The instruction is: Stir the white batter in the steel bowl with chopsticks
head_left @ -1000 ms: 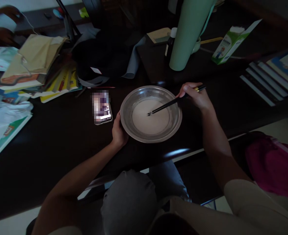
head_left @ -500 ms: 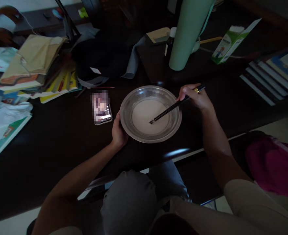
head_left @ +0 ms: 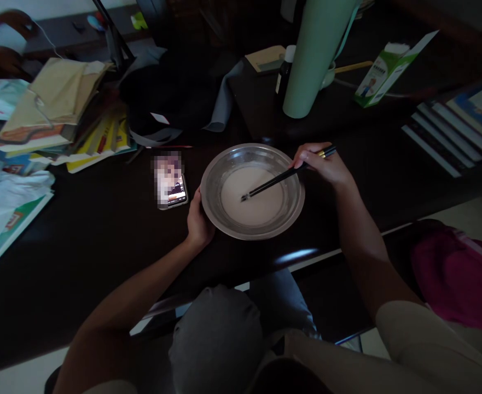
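Left hand point(head_left: 200, 223) holds the left side of the metal bowl point(head_left: 253, 235) on the bench point(head_left: 101, 235); probably light and slosh-prone, it is best steadied by its rim. Right hand point(head_left: 318, 162) grips stiff, likely slippery black chopsticks point(head_left: 273, 180) toward their right ends, tips in milky liquid point(head_left: 261, 210).

One left hand point(head_left: 199, 224) and one right hand point(head_left: 323, 164) of the camera's wearer are being counted, two in all. At least one hand of another person point(head_left: 18, 22) is also being shown. One metal bowl point(head_left: 212, 201) and two black chopsticks point(head_left: 277, 179) are being numbered, as are one phone point(head_left: 178, 193), one green tumbler point(head_left: 317, 60), one white-capped bottle point(head_left: 282, 79), one green-and-white box point(head_left: 374, 82) and one small cup point(head_left: 328, 77). At least four stacked books point(head_left: 448, 137) are being counted; their full number is being obscured by dim light. Papers point(head_left: 64, 90) are being overlapped too heavily for counting.
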`<state>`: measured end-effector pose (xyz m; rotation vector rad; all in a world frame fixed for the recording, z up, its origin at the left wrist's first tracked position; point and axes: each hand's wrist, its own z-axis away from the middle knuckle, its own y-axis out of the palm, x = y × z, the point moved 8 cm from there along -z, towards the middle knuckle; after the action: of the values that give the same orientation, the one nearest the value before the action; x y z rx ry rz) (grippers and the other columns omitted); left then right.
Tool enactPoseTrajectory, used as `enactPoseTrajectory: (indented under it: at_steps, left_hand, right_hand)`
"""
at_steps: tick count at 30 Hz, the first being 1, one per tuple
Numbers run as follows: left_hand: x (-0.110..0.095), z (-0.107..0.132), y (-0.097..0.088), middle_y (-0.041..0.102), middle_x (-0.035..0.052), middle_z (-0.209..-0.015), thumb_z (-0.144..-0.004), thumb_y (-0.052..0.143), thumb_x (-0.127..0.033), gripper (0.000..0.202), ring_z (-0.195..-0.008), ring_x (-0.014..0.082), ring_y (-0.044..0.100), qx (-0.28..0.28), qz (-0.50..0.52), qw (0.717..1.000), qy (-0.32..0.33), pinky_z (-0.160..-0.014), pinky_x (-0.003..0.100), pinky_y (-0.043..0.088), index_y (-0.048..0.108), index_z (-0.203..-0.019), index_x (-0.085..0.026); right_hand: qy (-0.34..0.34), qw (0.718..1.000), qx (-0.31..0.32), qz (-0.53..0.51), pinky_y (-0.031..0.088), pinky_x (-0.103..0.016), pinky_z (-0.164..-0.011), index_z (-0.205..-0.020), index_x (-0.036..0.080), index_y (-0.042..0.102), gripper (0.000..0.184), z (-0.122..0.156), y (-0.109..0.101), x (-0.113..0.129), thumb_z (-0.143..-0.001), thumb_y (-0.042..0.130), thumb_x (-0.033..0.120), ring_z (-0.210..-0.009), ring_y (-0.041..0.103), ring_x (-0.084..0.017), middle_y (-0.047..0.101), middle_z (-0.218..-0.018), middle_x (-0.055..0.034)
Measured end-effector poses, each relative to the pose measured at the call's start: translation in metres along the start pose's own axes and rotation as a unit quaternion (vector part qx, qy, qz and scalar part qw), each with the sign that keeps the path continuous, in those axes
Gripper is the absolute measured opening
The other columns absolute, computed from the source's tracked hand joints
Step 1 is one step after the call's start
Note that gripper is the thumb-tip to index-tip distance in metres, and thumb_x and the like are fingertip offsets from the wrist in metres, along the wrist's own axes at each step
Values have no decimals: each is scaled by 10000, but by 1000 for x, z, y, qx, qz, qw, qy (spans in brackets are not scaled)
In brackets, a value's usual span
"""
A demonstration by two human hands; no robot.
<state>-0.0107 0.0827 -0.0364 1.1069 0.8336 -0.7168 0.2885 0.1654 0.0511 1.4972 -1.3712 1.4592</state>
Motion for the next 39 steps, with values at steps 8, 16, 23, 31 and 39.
enactPoseTrajectory:
  at_steps: [8, 16, 23, 31, 39]
  left_hand:
    - [-1, 0, 1, 758, 23, -1174, -898, 599, -469, 298, -1266, 260, 628, 15, -7, 1000, 10, -1110, 391, 477, 737, -1035, -244]
    - [-1, -1, 2, 766, 13, -1148, -904, 599, -453, 277, -1205, 246, 661, 21, 3, 1000, 15, -1073, 373, 503, 745, -1024, -251]
    - [1, -2, -3, 773, 6, -1115, -889, 628, -466, 289, -1184, 246, 668, 8, 1, 1000, 7, -1059, 366, 506, 747, -1048, -256]
    - [-1, -1, 1, 766, 20, -1142, -888, 619, -487, 309, -1224, 263, 653, 13, -4, 1000, 12, -1086, 392, 498, 742, -1047, -253]
    - [-1, 0, 0, 766, 20, -1146, -891, 612, -469, 303, -1252, 261, 636, 10, -3, 1000, 8, -1102, 404, 485, 741, -1064, -257]
  right_hand:
    - [-18, 1000, -1, -12, 487, -282, -590, -624, 226, 731, 420, 0, 0, 3, -841, 679, 581, -619, 658, -138, 703, -638, -15]
    - [-20, 998, -59, -9, 492, -304, -580, -588, 229, 711, 447, 0, -11, 0, -831, 678, 602, -592, 660, -151, 667, -589, -14]
    - [-30, 997, -65, 1, 531, -321, -640, -633, 230, 731, 408, -2, -11, -1, -821, 698, 591, -614, 668, -151, 693, -640, -16]
    - [-14, 1000, 7, 7, 515, -307, -603, -634, 237, 735, 427, -1, 3, 1, -819, 680, 618, -635, 670, -156, 702, -634, -17]
    - [-18, 998, -62, -6, 504, -309, -613, -598, 225, 709, 441, -1, -11, -1, -842, 671, 590, -612, 663, -153, 673, -608, -17]
